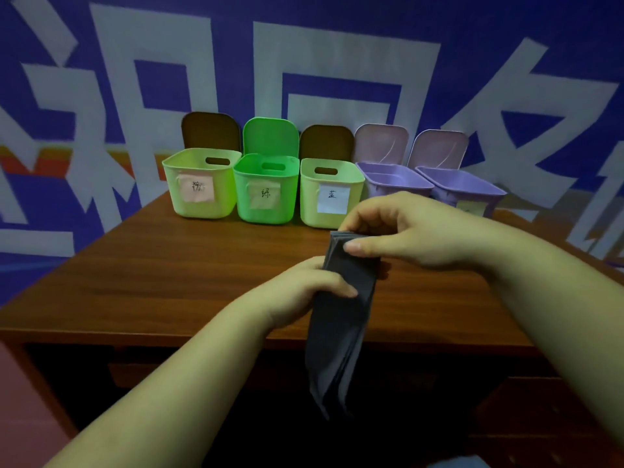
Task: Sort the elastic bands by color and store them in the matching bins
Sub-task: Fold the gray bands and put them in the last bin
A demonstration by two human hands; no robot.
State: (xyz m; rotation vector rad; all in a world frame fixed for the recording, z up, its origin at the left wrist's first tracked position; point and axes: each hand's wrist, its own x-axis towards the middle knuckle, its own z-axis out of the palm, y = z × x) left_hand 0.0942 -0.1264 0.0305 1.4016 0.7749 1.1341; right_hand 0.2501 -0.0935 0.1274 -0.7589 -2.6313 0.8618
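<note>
A bundle of dark grey elastic bands [341,319] hangs over the table's front edge, held between both hands. My right hand [405,231] pinches its top end between thumb and fingers. My left hand [310,288] grips the bundle lower down, thumb across its front. Five open bins stand in a row at the back of the table: a light green bin [202,197] with a pink label, a bright green bin [266,194], a light green bin [332,184] with a white label, and two purple bins [395,179] [462,187].
The brown wooden table [169,275] stands against a blue wall with large white characters. Each bin's lid stands upright behind it. Below the front edge the space is dark, with a pink surface [23,417] at the lower left.
</note>
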